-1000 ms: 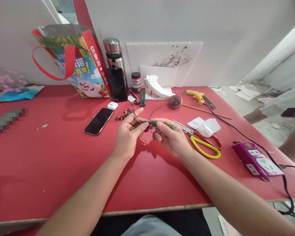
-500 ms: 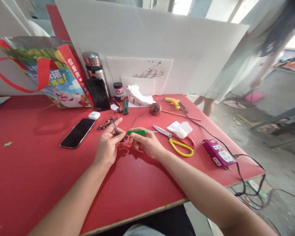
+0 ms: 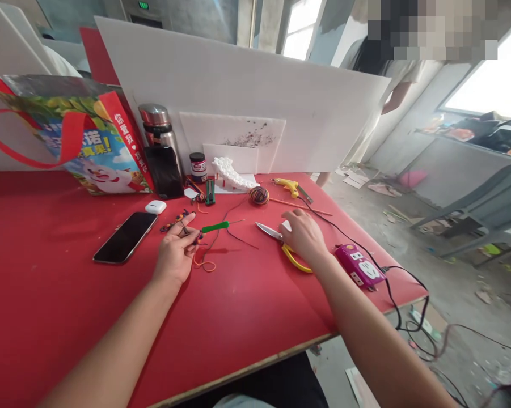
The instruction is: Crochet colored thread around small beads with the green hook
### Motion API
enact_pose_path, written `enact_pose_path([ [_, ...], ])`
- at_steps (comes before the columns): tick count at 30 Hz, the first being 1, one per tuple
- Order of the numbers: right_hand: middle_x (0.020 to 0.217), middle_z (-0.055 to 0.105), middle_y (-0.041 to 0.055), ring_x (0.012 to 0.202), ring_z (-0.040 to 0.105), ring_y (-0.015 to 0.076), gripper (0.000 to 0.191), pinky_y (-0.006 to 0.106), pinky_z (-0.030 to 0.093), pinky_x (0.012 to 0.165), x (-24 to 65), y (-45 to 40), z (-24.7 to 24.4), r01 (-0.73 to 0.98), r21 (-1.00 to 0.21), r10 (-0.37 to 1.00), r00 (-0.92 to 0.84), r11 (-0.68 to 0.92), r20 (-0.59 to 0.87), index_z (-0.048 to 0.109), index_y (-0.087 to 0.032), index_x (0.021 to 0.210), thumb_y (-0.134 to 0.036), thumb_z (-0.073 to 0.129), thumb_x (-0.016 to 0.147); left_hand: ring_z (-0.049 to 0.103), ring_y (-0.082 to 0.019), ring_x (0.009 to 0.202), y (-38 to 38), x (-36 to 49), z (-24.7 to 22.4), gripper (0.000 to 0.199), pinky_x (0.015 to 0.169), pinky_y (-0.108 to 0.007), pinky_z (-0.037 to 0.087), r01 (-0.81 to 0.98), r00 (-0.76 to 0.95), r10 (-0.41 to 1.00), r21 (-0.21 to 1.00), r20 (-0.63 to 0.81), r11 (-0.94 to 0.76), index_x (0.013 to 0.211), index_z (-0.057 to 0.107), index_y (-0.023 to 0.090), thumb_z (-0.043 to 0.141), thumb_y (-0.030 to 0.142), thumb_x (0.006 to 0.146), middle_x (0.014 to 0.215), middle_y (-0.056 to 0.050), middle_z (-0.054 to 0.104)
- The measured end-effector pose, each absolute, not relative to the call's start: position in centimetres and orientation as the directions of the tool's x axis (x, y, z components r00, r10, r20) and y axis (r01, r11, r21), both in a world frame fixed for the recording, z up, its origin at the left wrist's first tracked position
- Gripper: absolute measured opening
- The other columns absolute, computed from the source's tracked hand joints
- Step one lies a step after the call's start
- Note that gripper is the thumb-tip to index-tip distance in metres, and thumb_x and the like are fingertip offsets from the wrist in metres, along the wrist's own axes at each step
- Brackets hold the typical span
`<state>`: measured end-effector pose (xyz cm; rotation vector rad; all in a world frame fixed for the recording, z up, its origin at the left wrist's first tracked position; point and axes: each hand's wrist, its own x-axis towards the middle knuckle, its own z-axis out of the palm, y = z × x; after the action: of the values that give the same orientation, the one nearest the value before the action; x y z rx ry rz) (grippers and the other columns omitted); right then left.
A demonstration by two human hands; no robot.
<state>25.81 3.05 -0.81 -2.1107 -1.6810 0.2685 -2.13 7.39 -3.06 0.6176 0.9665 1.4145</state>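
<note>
Step in hand, afaict: L hand [image 3: 174, 252] holds the work steady while R hand [image 3: 303, 231] is over at the scissors [image 3: 269, 230]. L fingertips are pinched on the multicolour yarn piece [image 3: 199, 237], which is just off the tabletop [image 3: 246, 300], approx. midway btwn its near & far edges; green-handled hook [image 3: 215, 227] juts from the piece twd the right edge, & can't tell if fingers or yarn carry it. R fingers curl down over the scissors' pivot & a white scrap [image 3: 286, 225]; grip hidden, so can't say if they've closed on either. Next move, imo, calls for a firm L pinch, so the hook doesn't slip out, & R fingers finding the yellow handle [image 3: 295, 259] w/o catching the scrap. Re room: right side is tight, w/ purple power strip [image 3: 360, 265] btwn R forearm & right edge, near the near-right corner; glue gun [image 3: 288, 187] is by the far-right corner, yarn ball [image 3: 259, 195] nr the far edge. Flat phone [image 3: 125, 237] limits L hand on its left. Most room looks to be btwn the forearms, down to the near edge.
</note>
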Motion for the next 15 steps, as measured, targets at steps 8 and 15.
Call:
enact_pose_path([
  [8,0.108,0.077,0.0132,0.096,0.072,0.023,0.015,0.031,0.052,0.088,29.5,3.7,-4.8,0.868,-0.408,0.924,0.362,-0.284,0.125,0.081,-0.015,0.094,-0.025,0.07,0.095,0.052,-0.003,0.052,7.3,-1.9,-3.5,0.041,0.049,-0.013,0.034,-0.519,-0.104,0.982,0.851,-0.16,0.084,0.095,0.085,0.015,0.088,0.006,0.055,0.066,0.004,0.065],
  [15,0.114,0.08,0.0137,0.108,0.073,0.0295,0.027,0.039,0.054,0.094,31.5,2.4,-5.6,0.856,-0.45,0.91,0.369,-0.254,0.188,0.085,-0.019,0.101,-0.042,0.076,0.088,0.055,-0.005,0.057,7.5,-1.8,-4.1,0.037,0.051,-0.015,0.03,-0.524,-0.105,0.983,0.848,-0.148,0.071,0.094,0.083,0.014,0.085,0.003,0.059,0.066,0.003,0.064],
])
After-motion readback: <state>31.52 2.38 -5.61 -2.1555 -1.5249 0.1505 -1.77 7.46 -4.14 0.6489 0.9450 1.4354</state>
